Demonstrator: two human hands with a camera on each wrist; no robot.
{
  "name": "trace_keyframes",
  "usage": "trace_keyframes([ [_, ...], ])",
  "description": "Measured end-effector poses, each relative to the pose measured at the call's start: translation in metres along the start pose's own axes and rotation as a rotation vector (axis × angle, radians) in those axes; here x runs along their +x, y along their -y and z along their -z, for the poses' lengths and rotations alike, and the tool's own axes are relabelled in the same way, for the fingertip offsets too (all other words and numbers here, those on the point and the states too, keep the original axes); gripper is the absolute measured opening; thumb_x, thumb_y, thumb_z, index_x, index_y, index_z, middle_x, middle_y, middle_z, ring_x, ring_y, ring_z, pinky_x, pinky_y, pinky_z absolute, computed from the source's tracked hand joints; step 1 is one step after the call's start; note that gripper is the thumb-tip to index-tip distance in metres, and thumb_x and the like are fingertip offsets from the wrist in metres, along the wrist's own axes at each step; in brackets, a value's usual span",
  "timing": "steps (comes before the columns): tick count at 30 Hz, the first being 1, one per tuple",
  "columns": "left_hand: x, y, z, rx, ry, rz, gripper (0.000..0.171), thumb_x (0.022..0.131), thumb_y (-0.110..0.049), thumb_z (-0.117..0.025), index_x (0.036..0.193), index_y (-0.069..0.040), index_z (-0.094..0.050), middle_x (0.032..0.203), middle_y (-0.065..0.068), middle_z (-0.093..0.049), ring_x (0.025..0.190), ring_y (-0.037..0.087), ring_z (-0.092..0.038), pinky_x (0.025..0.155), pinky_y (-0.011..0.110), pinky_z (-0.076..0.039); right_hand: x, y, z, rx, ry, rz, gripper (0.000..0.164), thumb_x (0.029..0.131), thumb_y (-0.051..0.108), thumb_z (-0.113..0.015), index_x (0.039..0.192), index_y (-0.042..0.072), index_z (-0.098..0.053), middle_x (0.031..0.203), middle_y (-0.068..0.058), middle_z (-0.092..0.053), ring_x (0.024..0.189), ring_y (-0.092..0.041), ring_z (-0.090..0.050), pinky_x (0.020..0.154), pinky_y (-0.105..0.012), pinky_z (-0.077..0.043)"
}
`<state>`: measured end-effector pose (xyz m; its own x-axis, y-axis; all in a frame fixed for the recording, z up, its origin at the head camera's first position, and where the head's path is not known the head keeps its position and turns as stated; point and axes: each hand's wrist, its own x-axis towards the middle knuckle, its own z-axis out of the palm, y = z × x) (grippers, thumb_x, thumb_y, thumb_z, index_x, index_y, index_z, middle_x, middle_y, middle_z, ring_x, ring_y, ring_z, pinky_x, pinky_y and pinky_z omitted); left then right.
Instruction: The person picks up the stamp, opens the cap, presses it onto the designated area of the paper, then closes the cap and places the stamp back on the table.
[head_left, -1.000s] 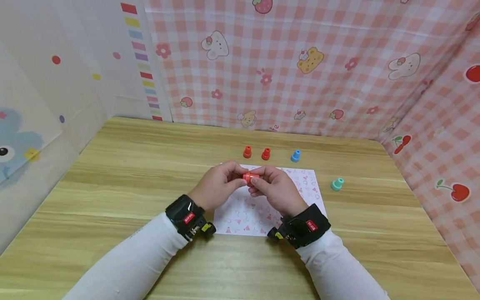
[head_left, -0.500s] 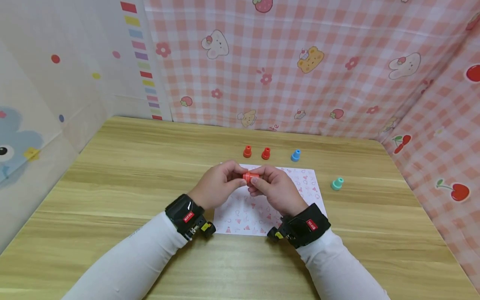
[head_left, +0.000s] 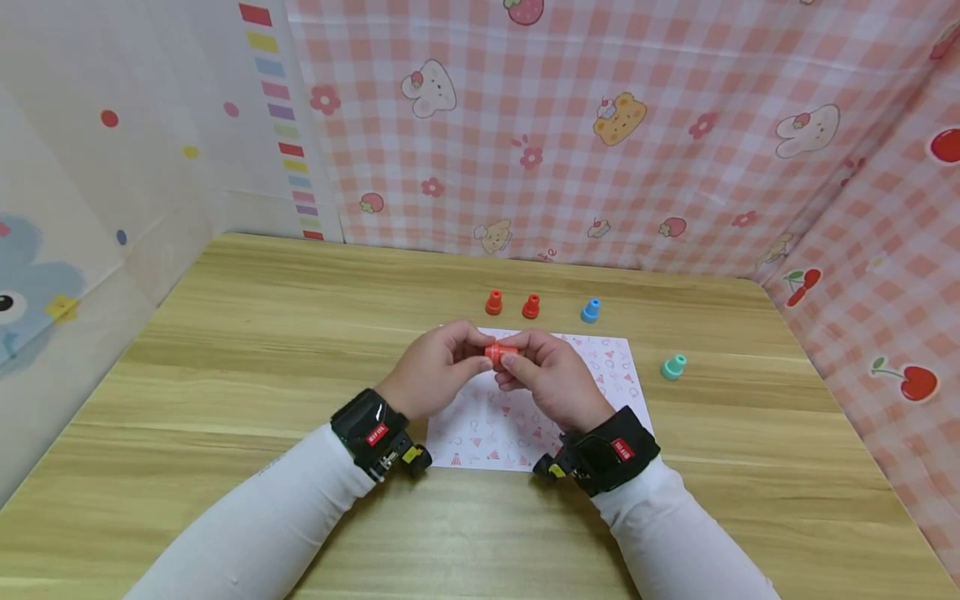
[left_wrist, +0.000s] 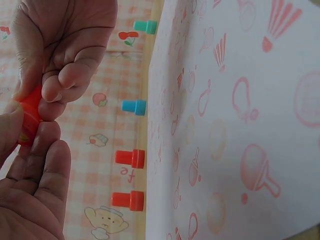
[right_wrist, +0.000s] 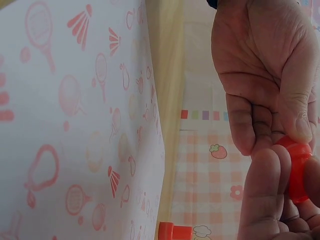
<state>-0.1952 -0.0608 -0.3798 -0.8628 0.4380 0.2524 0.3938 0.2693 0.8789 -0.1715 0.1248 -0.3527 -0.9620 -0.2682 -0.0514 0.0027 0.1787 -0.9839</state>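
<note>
"What takes up the most room?"

"The checked curtain (head_left: 555,150) at the back, then the wooden counter (head_left: 262,333) in front of it. On that lies a sheet of paper (head_left: 495,437) covered in pale red prints (left_wrist: 256,165)."

"And the hands?"

"Both are over the paper, close together. The left hand (head_left: 431,375) pinches one end of the held stamp (head_left: 492,354), an orange-red one, and the right hand (head_left: 558,383) pinches the other end. Each grip is grasping that same thing."

"Where does it sit?"

"Between the hands, above the paper and apart from it, lying sideways with its wider end towards the left hand. I can't tell whether a cap is on."

"Anything else small?"

"The first red stamp (head_left: 493,303), the second red stamp (head_left: 531,307) and a blue stamp (head_left: 591,311) stand beyond the paper's far edge. A green stamp (head_left: 673,367) is near its right edge."

"What has just changed?"

"Next to nothing. Hands and held stamp keep the same place as a second ago, and the other four haven't moved. I'd judge the work is all in this two-handed hold for now."
</note>
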Motion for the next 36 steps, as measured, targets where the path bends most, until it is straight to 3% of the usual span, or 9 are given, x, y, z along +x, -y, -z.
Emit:
trace_keyframes([
  [5,-0.001,-0.002,0.000,-0.021,0.001,0.005,0.013,0.089,-0.012,-0.065,0.101,-0.016,-0.060,0.096,-0.004,-0.063,0.086,0.009,-0.059,0.074,0.029,-0.053,0.007,-0.013,0.003,0.007,-0.002,0.001,0.014,0.092,0.007,-0.057,0.105,0.002,-0.062,0.095,-0.019,-0.064,0.081,-0.029,-0.063,0.074,-0.036,-0.056],
  [11,-0.001,-0.003,0.001,-0.025,-0.005,0.011,0.013,0.088,-0.012,-0.066,0.100,-0.016,-0.061,0.095,-0.004,-0.063,0.085,0.009,-0.058,0.074,0.031,-0.053,-0.003,0.006,-0.001,-0.026,-0.006,-0.006,0.014,0.093,0.004,-0.055,0.105,-0.001,-0.060,0.094,-0.018,-0.064,0.082,-0.029,-0.063,0.076,-0.037,-0.055],
  [26,-0.001,-0.001,-0.001,-0.041,-0.017,-0.006,0.013,0.088,-0.012,-0.066,0.099,-0.014,-0.061,0.096,-0.002,-0.063,0.087,0.009,-0.058,0.075,0.032,-0.052,-0.004,0.009,-0.001,-0.028,-0.005,-0.002,0.014,0.093,0.004,-0.055,0.105,-0.001,-0.060,0.094,-0.016,-0.063,0.083,-0.030,-0.062,0.078,-0.038,-0.054],
  [36,0.000,0.002,0.000,-0.078,-0.029,0.002,0.012,0.087,-0.011,-0.067,0.098,-0.014,-0.062,0.097,-0.001,-0.064,0.087,0.010,-0.059,0.076,0.034,-0.052,0.009,-0.018,0.004,0.039,-0.005,0.003,0.015,0.092,0.008,-0.057,0.105,0.002,-0.060,0.094,-0.017,-0.063,0.083,-0.030,-0.062,0.077,-0.037,-0.055],
])
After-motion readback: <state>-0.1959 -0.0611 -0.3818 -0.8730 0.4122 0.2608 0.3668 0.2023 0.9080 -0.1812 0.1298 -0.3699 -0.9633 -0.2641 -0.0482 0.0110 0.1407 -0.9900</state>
